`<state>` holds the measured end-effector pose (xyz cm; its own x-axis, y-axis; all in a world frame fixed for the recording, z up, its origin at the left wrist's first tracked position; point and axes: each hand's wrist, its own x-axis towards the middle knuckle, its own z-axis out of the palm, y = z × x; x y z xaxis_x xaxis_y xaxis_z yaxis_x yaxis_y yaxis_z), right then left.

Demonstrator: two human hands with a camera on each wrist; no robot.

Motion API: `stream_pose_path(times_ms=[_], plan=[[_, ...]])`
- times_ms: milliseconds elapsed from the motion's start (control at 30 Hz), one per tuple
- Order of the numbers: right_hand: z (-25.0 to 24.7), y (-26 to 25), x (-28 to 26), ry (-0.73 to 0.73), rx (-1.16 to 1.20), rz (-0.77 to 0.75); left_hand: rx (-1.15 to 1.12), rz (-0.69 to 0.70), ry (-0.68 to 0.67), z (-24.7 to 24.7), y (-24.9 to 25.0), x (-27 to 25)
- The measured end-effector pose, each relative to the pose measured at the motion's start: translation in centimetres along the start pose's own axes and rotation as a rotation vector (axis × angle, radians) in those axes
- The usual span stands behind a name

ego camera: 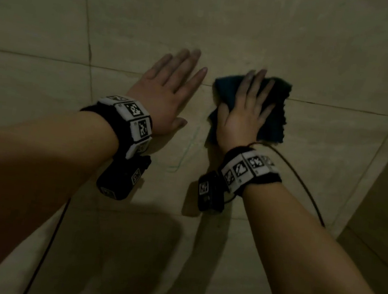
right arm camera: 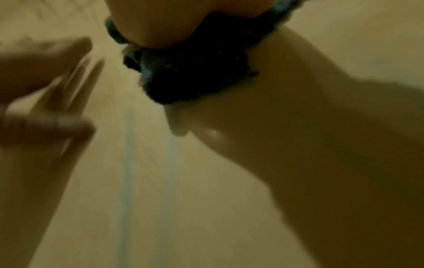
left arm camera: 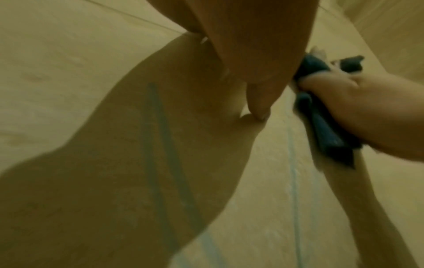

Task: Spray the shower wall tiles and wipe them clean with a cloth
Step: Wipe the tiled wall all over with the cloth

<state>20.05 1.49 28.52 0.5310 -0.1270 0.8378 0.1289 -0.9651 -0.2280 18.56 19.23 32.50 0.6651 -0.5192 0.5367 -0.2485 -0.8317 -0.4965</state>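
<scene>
A dark blue cloth [ego camera: 274, 118] lies flat against the beige wall tiles [ego camera: 265, 28], across a horizontal grout line. My right hand [ego camera: 244, 111] presses on the cloth with straight, spread fingers. My left hand [ego camera: 168, 89] rests flat on the tile just left of the cloth, fingers straight, holding nothing. In the left wrist view the cloth [left arm camera: 325, 134] shows under the right hand [left arm camera: 367, 112]. The right wrist view shows the cloth [right arm camera: 197, 72] bunched under the palm, with pale blue liquid streaks [right arm camera: 127, 163] running down the tile. No spray bottle is in view.
A vertical grout line [ego camera: 88, 41] runs left of my left hand. At the right a wall corner [ego camera: 384, 152] meets a darker side wall. Black cables [ego camera: 306, 186] hang from both wristbands.
</scene>
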Motion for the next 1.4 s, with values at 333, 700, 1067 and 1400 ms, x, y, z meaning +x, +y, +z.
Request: stream_pose_path(times_ms=[333, 700, 1067, 1400], plan=[[0.8, -1.0, 1.0, 0.136, -0.034, -0.15, -0.041, -0.091, 0.085, 1.2, -3.0, -0.2], [4.6, 1.0, -7.0, 0.002, -0.103, -0.382, 0.042, -0.075, -0.044, 0.5, -3.1, -0.5], [0.2, -3.4, 1.1, 0.047, -0.022, -0.182, 0.044, -0.064, -0.031, 0.4, -3.2, -0.4], [3.8, -2.0, -3.7, 0.049, -0.157, -0.376, 0.066, -0.083, -0.106, -0.3, -6.3, -3.4]])
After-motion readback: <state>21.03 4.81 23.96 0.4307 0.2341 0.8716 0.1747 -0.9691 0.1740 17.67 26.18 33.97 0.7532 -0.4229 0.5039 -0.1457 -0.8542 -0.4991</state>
